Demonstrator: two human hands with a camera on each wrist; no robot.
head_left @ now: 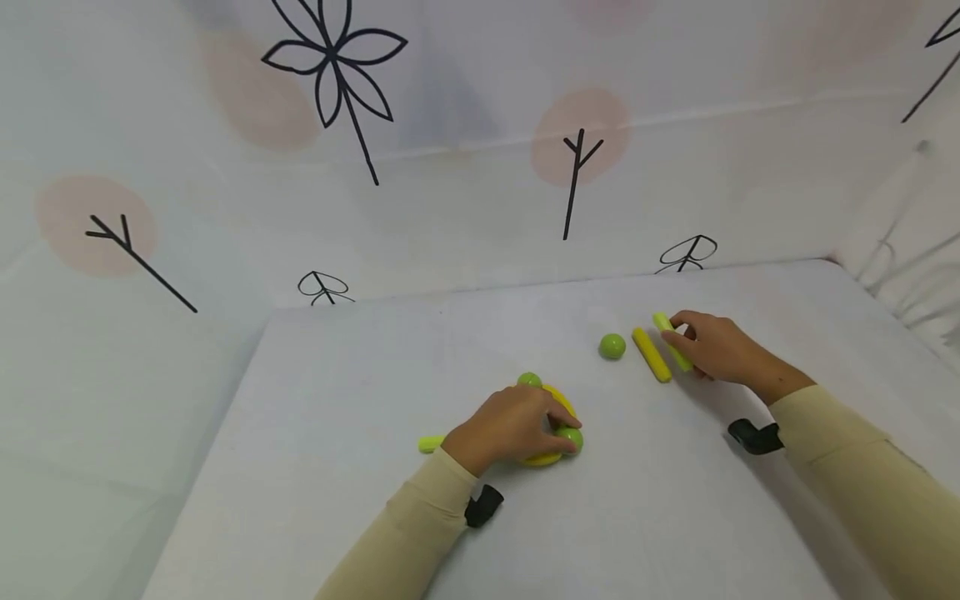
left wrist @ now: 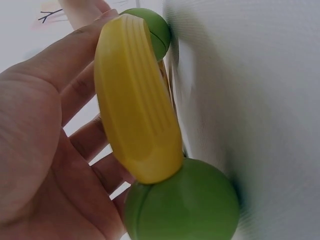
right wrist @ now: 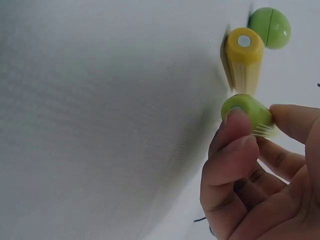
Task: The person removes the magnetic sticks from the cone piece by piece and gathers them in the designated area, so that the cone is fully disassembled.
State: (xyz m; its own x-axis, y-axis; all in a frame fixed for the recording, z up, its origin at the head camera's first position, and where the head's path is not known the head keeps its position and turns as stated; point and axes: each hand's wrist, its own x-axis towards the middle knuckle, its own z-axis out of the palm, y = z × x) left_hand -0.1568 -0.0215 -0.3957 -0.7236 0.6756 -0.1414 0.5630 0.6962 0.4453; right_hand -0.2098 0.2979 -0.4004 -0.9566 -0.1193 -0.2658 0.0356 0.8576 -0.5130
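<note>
My left hand (head_left: pixel 510 425) is over a group of curved yellow rods (head_left: pixel 567 403) and green balls that lies low on the table. Its thumb and a finger pinch a green ball (head_left: pixel 572 438) at the near right of the group. A second green ball (head_left: pixel 529 379) shows beyond the knuckles. In the left wrist view, a curved yellow rod (left wrist: pixel 136 100) runs between two balls, in front of the fingers. My right hand (head_left: pixel 716 346) pinches a straight light-green rod (head_left: pixel 678 352) between thumb and fingers. The palm hides part of the group.
A straight yellow rod (head_left: pixel 651 355) lies just left of my right hand, with a loose green ball (head_left: pixel 612 346) beside it. Another light-green rod (head_left: pixel 431 444) pokes out left of my left wrist. A patterned white curtain (head_left: pixel 465 217) borders the white table (head_left: pixel 337 392) at the back.
</note>
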